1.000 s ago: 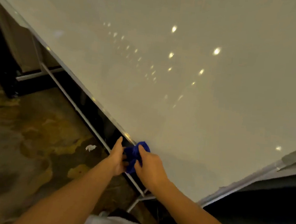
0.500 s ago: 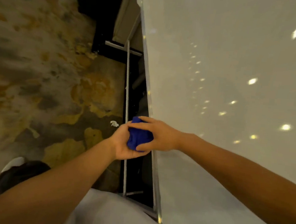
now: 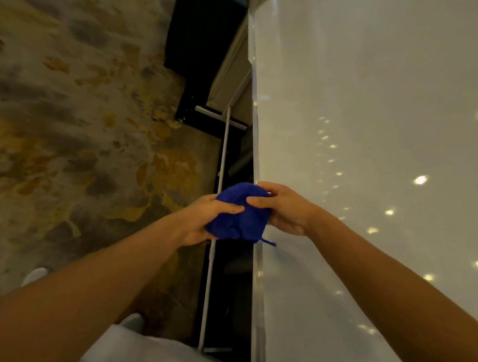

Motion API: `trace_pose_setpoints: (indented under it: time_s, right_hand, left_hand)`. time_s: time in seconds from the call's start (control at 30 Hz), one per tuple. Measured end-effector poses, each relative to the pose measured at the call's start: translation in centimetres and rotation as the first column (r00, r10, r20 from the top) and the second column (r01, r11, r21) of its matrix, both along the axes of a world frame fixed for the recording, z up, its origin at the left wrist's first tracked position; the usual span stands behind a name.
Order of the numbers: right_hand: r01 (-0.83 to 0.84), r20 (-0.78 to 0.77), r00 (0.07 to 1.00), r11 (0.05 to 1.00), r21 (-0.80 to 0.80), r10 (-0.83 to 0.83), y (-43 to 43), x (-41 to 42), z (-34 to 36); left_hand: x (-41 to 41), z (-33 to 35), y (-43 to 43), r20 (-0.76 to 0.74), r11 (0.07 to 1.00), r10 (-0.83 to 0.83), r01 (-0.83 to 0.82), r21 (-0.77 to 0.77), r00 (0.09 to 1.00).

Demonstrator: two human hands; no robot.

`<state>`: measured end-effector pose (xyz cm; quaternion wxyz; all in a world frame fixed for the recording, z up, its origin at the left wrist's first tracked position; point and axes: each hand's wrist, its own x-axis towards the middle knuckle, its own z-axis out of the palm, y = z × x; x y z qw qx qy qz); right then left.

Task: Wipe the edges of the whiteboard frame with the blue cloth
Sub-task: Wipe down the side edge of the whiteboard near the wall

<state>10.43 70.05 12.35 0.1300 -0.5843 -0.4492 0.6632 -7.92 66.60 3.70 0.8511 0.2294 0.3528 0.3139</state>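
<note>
The blue cloth (image 3: 240, 213) is bunched into a ball at the whiteboard's silver frame edge (image 3: 255, 124), which runs top to bottom through the middle of the view. My left hand (image 3: 199, 220) grips the cloth from the left and below. My right hand (image 3: 284, 208) pinches it from the right, with fingers over its top. A loose thread hangs off the cloth's lower right. The glossy white board surface (image 3: 382, 136) fills the right side and reflects ceiling lights. The cloth hides the stretch of frame beneath it.
A thin white stand bar (image 3: 220, 179) runs parallel to the frame, just left of it, over a dark gap. Patterned brown and yellow carpet (image 3: 75, 136) covers the left. Dark furniture (image 3: 205, 31) stands at the top centre. My white shirt (image 3: 142, 355) and shoe tips show at the bottom.
The view has swung so the frame edge now runs vertically. Both hands have kept hold of the cloth, which now shows larger and more bunched between them.
</note>
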Motion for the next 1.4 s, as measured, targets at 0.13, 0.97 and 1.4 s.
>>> trace_pose_setpoints:
  time_s: [0.13,0.97,1.4]
  right_hand:
    - [0.160,0.015,0.987,0.985,0.060,-0.162,0.2,-0.3,-0.7]
    - [-0.984,0.679,0.122,0.177,-0.012,0.724,2.3,-1.3,0.9]
    - [-0.879,0.566,0.126,0.355,-0.317,0.815,7.6,-1.5,-3.8]
  left_hand:
    - [-0.9,0.2,0.1,-0.359,0.970,0.177,-0.100,0.223,0.916]
    - [4.3,-4.2,-0.7,0.305,0.866,0.191,-0.014,-0.500,0.933]
    - [12.6,-8.1,-6.7,-0.093,0.825,0.044,-0.089,-0.557,0.995]
